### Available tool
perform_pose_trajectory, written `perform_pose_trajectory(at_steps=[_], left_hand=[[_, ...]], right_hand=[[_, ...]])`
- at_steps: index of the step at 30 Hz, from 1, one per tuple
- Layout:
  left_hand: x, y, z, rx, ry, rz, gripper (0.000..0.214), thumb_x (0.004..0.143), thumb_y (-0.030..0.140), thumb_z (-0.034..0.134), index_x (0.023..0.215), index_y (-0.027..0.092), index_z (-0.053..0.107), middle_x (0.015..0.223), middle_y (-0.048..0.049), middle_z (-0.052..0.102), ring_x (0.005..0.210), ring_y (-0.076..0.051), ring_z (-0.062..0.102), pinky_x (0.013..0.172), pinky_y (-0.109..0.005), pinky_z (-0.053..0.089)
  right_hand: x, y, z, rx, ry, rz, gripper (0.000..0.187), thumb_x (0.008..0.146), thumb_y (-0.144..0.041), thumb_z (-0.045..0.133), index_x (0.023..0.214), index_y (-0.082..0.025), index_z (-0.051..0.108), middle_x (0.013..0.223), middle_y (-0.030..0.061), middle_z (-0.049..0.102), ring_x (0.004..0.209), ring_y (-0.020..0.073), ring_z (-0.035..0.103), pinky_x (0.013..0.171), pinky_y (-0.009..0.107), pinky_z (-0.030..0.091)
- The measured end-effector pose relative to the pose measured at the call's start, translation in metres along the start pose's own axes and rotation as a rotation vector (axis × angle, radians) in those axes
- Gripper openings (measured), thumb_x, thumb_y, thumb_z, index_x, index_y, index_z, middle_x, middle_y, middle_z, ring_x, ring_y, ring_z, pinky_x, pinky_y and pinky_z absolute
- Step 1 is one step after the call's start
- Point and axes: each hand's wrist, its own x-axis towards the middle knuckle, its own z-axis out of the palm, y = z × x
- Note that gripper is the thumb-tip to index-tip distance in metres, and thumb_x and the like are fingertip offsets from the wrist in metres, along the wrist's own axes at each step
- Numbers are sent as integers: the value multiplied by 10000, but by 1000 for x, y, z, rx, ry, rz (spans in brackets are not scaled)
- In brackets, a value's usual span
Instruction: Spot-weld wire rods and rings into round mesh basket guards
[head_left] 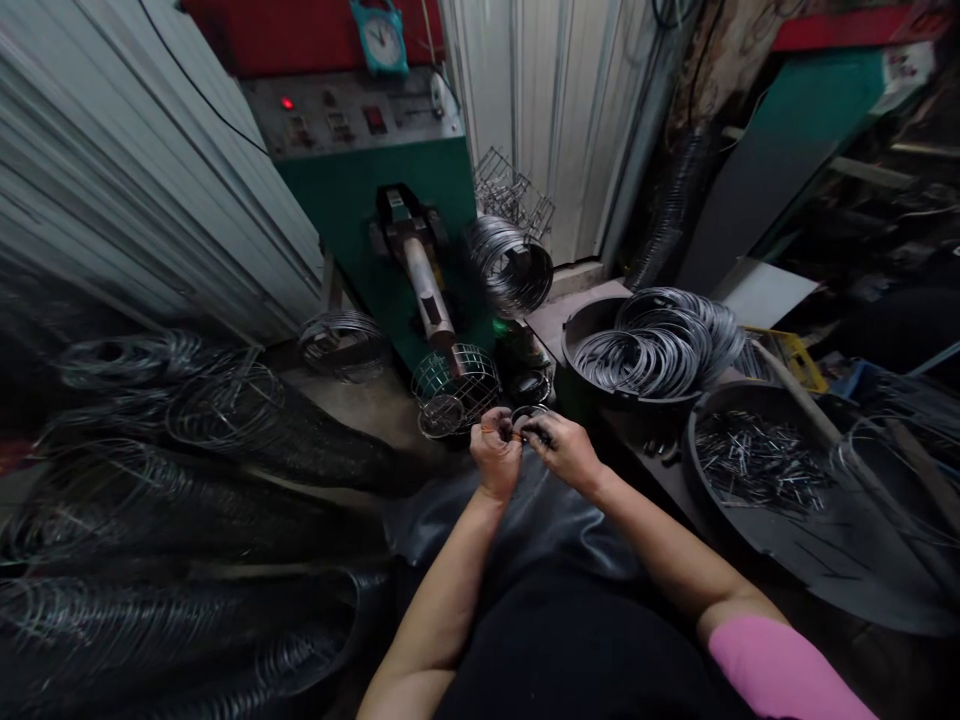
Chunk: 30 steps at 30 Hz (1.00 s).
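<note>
My left hand [497,458] and my right hand [564,452] come together in front of my dark apron [592,520], fingers closed. Between them they grip a small dark wire ring [529,410], its far edge showing above the fingertips. Orange bands circle fingers on the left hand. Just beyond my hands, a round wire basket [480,372] hangs around the end of the machine's metal arm [431,285]. A smaller ring [441,415] shows at the basket's near end. My fingers hide the ring's near side.
The green machine [337,195] has a lit red lamp and a blue clock [381,38]. To the right, a black basin [574,345] holds wire rings [637,355], and another tub [694,455] holds short metal rods [761,460]. Wire hoops [225,400] pile at left.
</note>
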Motion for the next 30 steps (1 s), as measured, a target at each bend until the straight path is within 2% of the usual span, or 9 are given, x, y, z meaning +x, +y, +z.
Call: perform_pose_trajectory(at_steps=[6, 10, 14, 17, 19, 22, 25, 28, 30], left_hand=[[3, 2, -14, 312, -119, 310, 246, 689, 139, 536, 925, 174, 594, 650, -20, 643, 585, -167, 564, 699, -319, 342], [-2, 0, -19, 316, -197, 315, 230, 673, 126, 494, 868, 170, 608, 720, -50, 662, 650, -189, 580, 691, -309, 350], [-7, -8, -6, 194, -273, 190, 170, 665, 168, 467, 786, 179, 586, 680, -41, 636, 602, -186, 553, 607, -278, 379], [-6, -2, 1, 40, -341, 37, 104, 712, 281, 486, 712, 191, 540, 593, 4, 576, 543, -156, 531, 570, -252, 395], [-3, 5, 1, -38, -356, -85, 216, 735, 397, 525, 665, 193, 509, 553, 29, 529, 505, -129, 501, 544, -234, 390], [4, 3, -8, -91, -312, -218, 354, 701, 525, 570, 632, 187, 487, 550, 41, 494, 504, -113, 480, 524, -219, 378], [6, -22, -26, -14, -250, -282, 411, 670, 586, 572, 638, 182, 500, 570, 33, 499, 530, -120, 488, 550, -232, 386], [-5, -62, -52, 119, -211, -347, 481, 631, 645, 565, 713, 171, 545, 622, 9, 530, 577, -148, 522, 603, -268, 422], [-18, -88, -70, 205, -204, -391, 573, 610, 664, 563, 868, 152, 580, 708, -18, 560, 620, -171, 548, 640, -298, 446]], right_hand=[[8, -12, -6, -272, -260, 79, 173, 805, -172, 492, 955, -116, 560, 959, 125, 610, 851, 207, 582, 718, 292, 454], [7, -12, -13, -213, -382, -83, 197, 772, -169, 521, 954, -103, 559, 938, 117, 613, 813, 193, 575, 686, 277, 455], [-2, 1, -13, -74, -293, -52, 173, 747, -171, 555, 914, -139, 585, 913, 70, 622, 798, 180, 572, 682, 260, 454], [-14, 16, -4, 220, -80, 79, 116, 779, -196, 523, 864, -190, 602, 864, 13, 631, 820, 161, 578, 739, 254, 452], [-22, 28, 1, 396, 68, 189, 131, 803, -269, 507, 838, -186, 601, 808, 8, 628, 776, 155, 582, 716, 262, 462], [-31, 42, -15, 475, 351, 366, 196, 785, -337, 534, 864, -167, 591, 776, 22, 612, 720, 147, 569, 661, 262, 468], [-32, 46, -75, 416, 828, 367, 285, 803, -370, 524, 1019, -186, 559, 781, 19, 580, 668, 123, 539, 607, 243, 453], [-26, 42, -152, 308, 1389, 82, 347, 872, -411, 403, 1145, -219, 496, 612, -35, 443, 437, 93, 389, 440, 226, 365], [-21, 38, -181, 259, 1459, 25, 412, 906, -464, 249, 1129, -236, 510, 636, -21, 439, 433, 94, 382, 449, 234, 370]])
